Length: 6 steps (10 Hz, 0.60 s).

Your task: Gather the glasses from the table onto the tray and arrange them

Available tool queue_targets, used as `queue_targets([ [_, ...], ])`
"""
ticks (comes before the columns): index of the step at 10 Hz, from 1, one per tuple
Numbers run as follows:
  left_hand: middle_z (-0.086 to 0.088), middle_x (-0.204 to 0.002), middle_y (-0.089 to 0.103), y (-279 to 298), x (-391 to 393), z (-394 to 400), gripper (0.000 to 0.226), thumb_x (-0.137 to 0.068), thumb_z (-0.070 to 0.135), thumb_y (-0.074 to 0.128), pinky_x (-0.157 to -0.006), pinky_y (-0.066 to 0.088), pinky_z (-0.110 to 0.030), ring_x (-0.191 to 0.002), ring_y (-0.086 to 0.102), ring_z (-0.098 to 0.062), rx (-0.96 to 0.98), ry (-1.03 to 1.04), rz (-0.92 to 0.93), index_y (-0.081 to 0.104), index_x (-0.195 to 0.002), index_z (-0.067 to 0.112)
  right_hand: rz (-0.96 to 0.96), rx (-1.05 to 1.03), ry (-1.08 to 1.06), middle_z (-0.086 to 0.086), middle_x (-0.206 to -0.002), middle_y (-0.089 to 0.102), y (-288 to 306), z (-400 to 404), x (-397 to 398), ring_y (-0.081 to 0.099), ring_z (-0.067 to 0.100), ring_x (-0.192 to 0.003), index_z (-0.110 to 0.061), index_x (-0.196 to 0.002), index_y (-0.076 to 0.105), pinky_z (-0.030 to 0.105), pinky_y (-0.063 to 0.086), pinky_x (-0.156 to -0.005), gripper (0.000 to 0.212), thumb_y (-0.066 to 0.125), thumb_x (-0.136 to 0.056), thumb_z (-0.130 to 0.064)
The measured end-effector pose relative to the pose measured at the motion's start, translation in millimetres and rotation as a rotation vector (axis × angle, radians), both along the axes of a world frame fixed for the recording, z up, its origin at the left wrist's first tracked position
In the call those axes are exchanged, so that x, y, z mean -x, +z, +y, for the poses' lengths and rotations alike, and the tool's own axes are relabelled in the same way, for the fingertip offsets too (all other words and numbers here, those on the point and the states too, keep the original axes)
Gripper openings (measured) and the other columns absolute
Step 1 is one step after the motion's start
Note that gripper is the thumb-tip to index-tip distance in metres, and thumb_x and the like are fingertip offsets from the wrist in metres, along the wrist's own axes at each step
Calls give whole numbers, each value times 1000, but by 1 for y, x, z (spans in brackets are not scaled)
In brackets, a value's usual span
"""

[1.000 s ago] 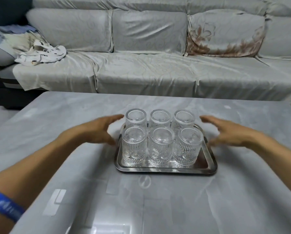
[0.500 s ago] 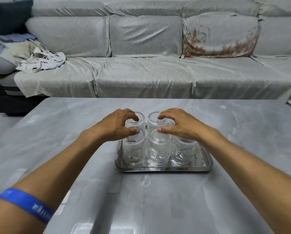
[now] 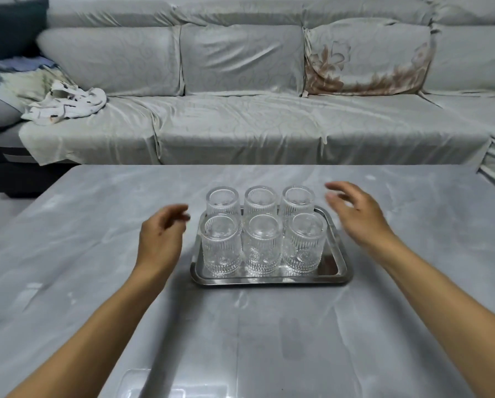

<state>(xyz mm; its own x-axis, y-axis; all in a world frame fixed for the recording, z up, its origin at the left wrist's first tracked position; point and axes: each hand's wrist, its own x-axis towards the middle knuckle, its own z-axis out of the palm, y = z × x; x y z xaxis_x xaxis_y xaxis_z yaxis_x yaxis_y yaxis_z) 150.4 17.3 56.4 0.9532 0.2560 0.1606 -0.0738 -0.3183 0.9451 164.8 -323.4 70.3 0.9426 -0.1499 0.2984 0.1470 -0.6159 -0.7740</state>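
Several ribbed clear glasses [image 3: 262, 245] stand upside down in two neat rows on a rectangular steel tray [image 3: 338, 262] in the middle of the grey marble table [image 3: 97, 254]. My left hand [image 3: 161, 239] hovers just left of the tray, fingers loosely curled and blurred, holding nothing. My right hand [image 3: 355, 211] hangs to the right of the tray and a little above it, fingers spread, also holding nothing. Neither hand touches a glass.
A grey covered sofa [image 3: 240, 124] runs along the far edge of the table. A crumpled white cloth [image 3: 65, 106] lies on its left seat, and a brown flowered cushion [image 3: 367, 58] leans on its back.
Half a second ago both hands rested on the tops of the glasses. They have let go and drawn apart to either side of the tray. The glasses stay in place.
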Motion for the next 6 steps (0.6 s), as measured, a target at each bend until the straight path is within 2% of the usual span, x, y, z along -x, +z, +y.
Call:
queue_targets([
  [1,1,-94,71,-30,19,24,35,-82,8,62,-76,48,-32,-86,65,-16,-206,-82,389,66,-116,16,333,-93,-276,4,-83,74,-37,-30,39,64,20,-74,-16,-93,72,32,49,-72,17,63,-84,-27],
  [2,0,-87,75,-33,25,21,22,-80,14,69,-81,51,-37,-82,67,-18,-151,-115,452,73,-101,20,529,-198,-166,4,-67,73,-47,-33,53,61,18,-58,-14,-80,75,30,47,-62,8,69,-79,-20],
  [3,2,-74,75,-35,31,8,15,-73,23,69,-85,52,-42,-72,65,-22,-200,-106,436,76,-86,27,494,-143,-162,-3,-69,74,-51,-27,57,66,13,-66,-17,-78,75,25,47,-65,9,72,-77,-9],
  [4,3,-66,71,-37,30,7,17,-74,25,68,-88,51,-48,-67,60,-23,-204,-75,438,76,-90,28,464,-125,-189,-6,-69,73,-51,-26,57,68,11,-69,-18,-76,74,24,46,-65,9,73,-77,-9],
  [5,2,-67,70,-41,28,8,16,-80,22,70,-91,50,-50,-69,59,-23,-203,-68,431,76,-94,27,476,-94,-189,-9,-66,73,-55,-24,56,68,10,-69,-19,-75,74,24,47,-66,8,72,-78,-12],
  [6,-5,-85,73,-34,35,4,20,-84,18,70,-85,50,-39,-77,61,-20,-156,-95,396,74,-104,21,427,-135,-209,-6,-79,71,-52,-20,65,65,11,-78,-18,-93,73,29,46,-72,13,72,-80,-16],
])
